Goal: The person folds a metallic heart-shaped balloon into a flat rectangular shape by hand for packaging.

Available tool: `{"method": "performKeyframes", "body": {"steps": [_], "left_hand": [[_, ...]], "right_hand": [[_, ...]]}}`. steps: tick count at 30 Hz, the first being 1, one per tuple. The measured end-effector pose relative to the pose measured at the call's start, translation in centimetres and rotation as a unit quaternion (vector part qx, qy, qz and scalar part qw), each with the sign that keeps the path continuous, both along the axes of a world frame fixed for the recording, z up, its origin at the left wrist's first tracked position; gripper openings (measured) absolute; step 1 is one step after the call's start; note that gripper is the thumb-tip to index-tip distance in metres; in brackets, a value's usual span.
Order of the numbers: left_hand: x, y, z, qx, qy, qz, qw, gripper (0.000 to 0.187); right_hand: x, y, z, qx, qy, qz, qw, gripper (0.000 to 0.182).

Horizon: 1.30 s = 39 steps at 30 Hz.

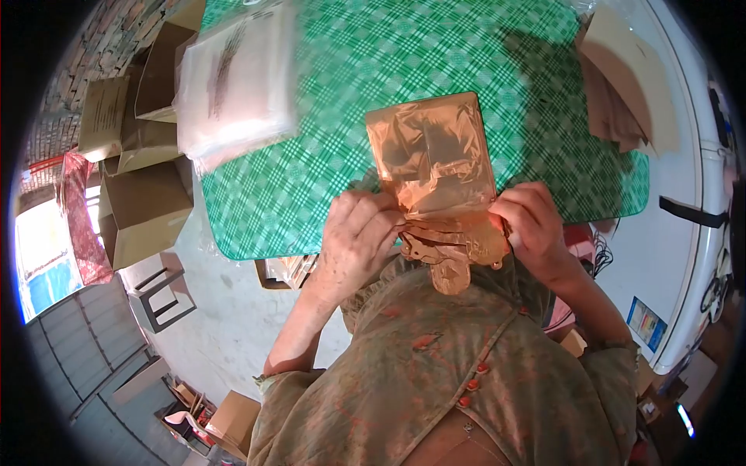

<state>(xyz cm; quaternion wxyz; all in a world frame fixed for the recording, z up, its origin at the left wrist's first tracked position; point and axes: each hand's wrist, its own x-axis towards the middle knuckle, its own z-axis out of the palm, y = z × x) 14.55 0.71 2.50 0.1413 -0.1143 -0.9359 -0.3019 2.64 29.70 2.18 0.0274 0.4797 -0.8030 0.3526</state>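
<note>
A shiny copper-coloured foil balloon (435, 155), folded into a rectangular packet, lies at the near edge of the green checked table. Its near end is bunched into several layers, and a rounded tab hangs past the table edge. My left hand (357, 237) is closed on the left side of the bunched layers. On the opposite side, my right hand (532, 229) pinches the foil between thumb and fingers. Both hands sit at about the same height, close to my body. The fingertips are partly hidden by the foil.
A stack of clear plastic bags (237, 85) lies on the table (334, 85) at the far left. Brown card sheets (625, 85) are at the far right. Open cardboard boxes (148, 198) stand left of the table, and a grey stool (159, 295) is on the floor.
</note>
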Motion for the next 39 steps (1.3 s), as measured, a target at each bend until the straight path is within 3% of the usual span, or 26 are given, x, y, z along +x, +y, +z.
{"method": "performKeyframes", "body": {"steps": [14,29,39], "left_hand": [[-0.4,0.0,-0.2,0.098,-0.039,0.01,0.994,0.025],[-0.7,-0.1,0.0,0.101,-0.047,-0.05,0.993,0.03],[-0.5,0.2,-0.3,0.079,-0.021,-0.015,0.997,0.027]], "right_hand": [[0.0,-0.7,-0.7,-0.018,0.047,-0.01,0.999,0.038],[-0.3,-0.6,-1.0,-0.027,0.075,0.004,0.997,0.037],[-0.4,-0.2,-0.9,-0.015,0.075,0.019,0.997,0.026]]}}
